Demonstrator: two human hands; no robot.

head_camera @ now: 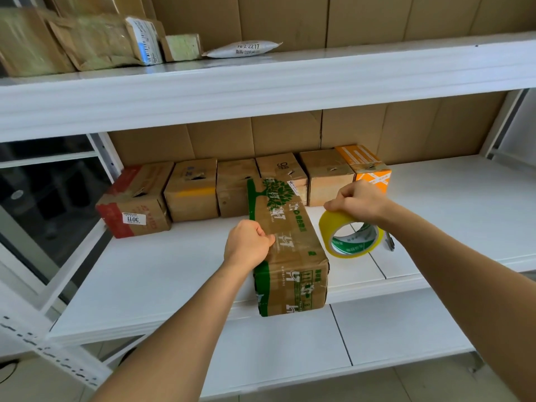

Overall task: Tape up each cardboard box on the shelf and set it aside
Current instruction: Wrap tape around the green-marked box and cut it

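A long brown cardboard box with green print lies lengthwise on the white middle shelf, its near end at the shelf's front edge. My left hand rests on the box's left top edge with fingers curled, thumb pressing the lid. My right hand grips the top of a yellow tape roll that stands on edge just right of the box. Strips of clear tape show on the box top.
Several cardboard boxes stand in a row at the back: a red-printed one at left, an orange one at right. A pen lies right of the tape. Parcels sit on the upper shelf. The shelf's right half is bare.
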